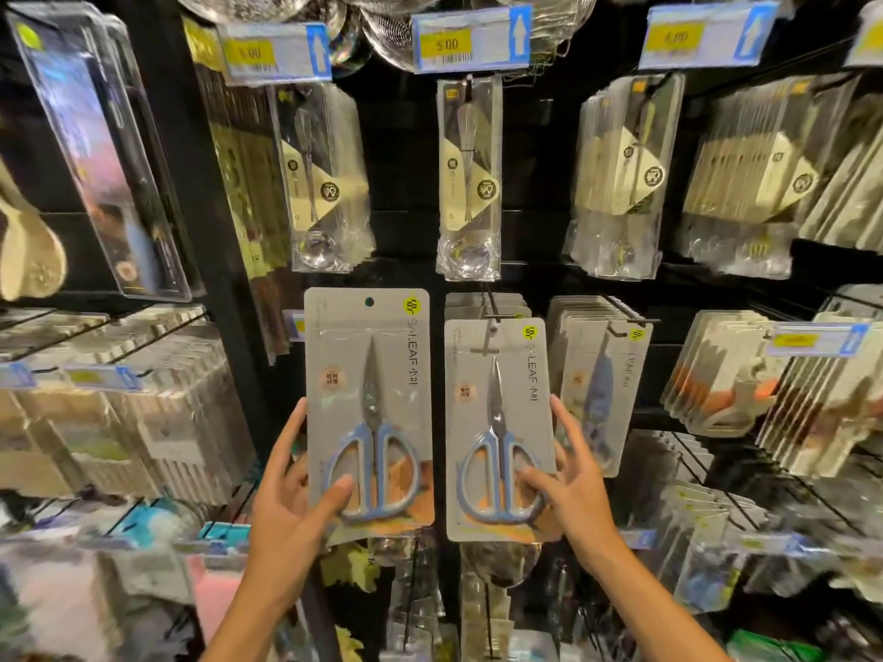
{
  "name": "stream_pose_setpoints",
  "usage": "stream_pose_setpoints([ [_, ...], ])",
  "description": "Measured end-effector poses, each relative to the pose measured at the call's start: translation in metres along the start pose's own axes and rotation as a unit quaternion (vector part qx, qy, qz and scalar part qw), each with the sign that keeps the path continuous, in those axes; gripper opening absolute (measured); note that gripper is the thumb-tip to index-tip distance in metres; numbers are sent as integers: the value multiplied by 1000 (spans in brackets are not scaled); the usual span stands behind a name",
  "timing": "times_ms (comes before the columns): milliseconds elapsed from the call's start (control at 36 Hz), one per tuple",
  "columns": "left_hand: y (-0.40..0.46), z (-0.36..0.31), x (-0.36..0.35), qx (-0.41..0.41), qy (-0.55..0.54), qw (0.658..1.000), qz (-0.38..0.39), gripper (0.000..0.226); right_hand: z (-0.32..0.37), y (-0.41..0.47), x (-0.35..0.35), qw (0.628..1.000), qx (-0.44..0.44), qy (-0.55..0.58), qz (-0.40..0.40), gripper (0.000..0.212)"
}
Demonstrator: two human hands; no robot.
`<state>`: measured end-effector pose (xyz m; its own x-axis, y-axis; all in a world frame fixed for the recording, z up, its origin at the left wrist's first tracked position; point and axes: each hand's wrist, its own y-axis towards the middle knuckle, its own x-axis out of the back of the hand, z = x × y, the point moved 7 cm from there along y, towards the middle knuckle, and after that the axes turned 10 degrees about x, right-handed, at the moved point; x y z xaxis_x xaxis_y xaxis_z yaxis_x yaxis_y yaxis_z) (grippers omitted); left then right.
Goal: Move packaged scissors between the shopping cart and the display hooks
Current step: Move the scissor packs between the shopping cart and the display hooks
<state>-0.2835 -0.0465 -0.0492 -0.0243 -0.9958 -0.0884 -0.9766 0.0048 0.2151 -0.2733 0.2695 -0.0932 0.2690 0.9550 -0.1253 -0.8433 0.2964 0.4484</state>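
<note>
Each hand pinches a grey card reading "SALEAF": the left hand [291, 489] holds its packaged scissors [370, 408] free, the right hand [568, 484] holds a hooked pack [497, 432] below a "5.00" price tag [470, 39].

Two bare forearms rise from the bottom edge, with no sleeves, watch or bracelet showing. The left hand [291, 489] and right hand [568, 484] wear no gloves. The fingers carry no rings.
</note>
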Motion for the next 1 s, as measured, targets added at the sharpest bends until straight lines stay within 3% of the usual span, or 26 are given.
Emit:
stream_pose_setpoints([
  [583, 10, -8, -6, -30, -11, 999, 7, 87, -31, 48, -13, 999, -19, -38, -2, 87],
  [861, 13, -8, -5, -39, -16, 999, 13, 86, -56, 57, -5, 986, -21, -161, 26, 84],
  [1000, 13, -7, -6, -33, -17, 999, 13, 87, -53, 46, 0, 971, -3, -239, -8, 82],
])
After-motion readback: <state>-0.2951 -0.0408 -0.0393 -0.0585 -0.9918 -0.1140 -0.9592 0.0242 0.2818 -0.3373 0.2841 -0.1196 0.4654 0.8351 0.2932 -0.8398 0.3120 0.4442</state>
